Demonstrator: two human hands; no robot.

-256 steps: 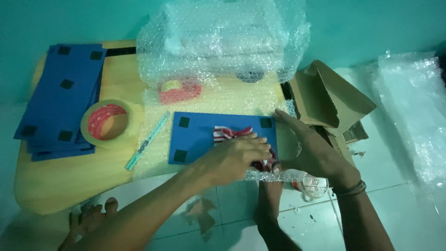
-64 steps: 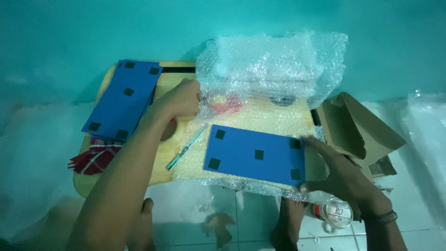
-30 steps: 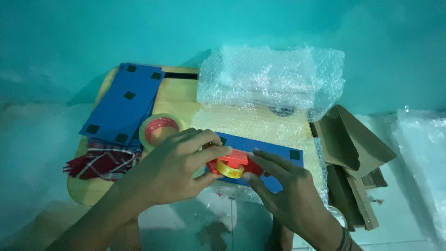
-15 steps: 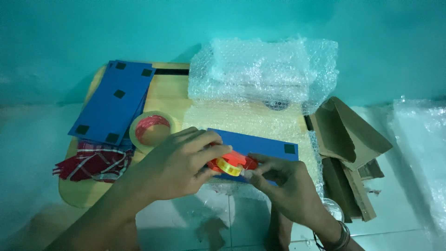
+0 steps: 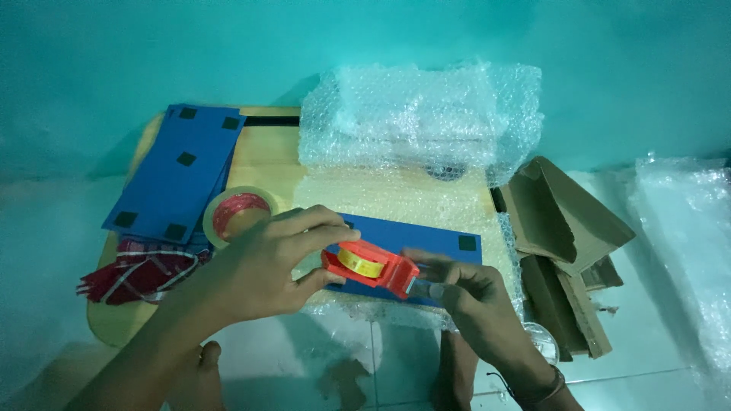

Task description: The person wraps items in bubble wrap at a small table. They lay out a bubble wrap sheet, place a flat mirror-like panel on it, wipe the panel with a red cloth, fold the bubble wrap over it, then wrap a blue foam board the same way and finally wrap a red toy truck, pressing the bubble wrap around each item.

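- The left hand point(image 5: 263, 274) is clamped on a red plastic tape dispenser with a yellow roll point(image 5: 370, 268), held just above the near edge of the wooden surface point(image 5: 263, 156).
- The right hand point(image 5: 476, 304) pinches the dispenser's end; the tape itself is hard to make out.
- The dispenser partly hides a blue flat card with black squares point(image 5: 415, 236), which lies on a clear bubble wrap sheet point(image 5: 396, 194).
- Both forearms are cut off at the bottom.

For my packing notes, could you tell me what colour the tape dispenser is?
The tape dispenser is red-orange with a yellow roll, seen in the head view.
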